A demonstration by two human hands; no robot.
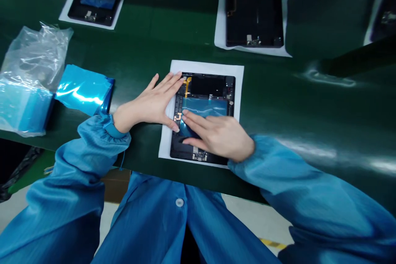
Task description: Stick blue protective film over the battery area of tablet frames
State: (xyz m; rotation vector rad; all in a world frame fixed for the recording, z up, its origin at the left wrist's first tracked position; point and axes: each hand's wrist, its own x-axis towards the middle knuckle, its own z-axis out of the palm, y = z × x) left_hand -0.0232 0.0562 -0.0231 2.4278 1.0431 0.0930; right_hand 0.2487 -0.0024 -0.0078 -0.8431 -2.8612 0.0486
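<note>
Right, our R hand (221, 136) has its fingertips on the L part of the blue film (204, 105), not gripping; our L hand (151, 105) is spread, also gripping nothing, fingers at the tablet's (182, 148) upper L edge, thumb at its L side. Film sits mid-tablet & runs rightward from the R fingertips, partly hidden under that hand, so R is nearer its bulk. Tablet's long axis runs away from us, leaning slightly R. Under the tablet: white sheet (165, 144). L of tablet: blue sheets (82, 88), w/ a clear bag (34, 57) farther L. Beyond tablet: upper-L unit (93, 16) & upper-R unit (255, 16), each on white.
</note>
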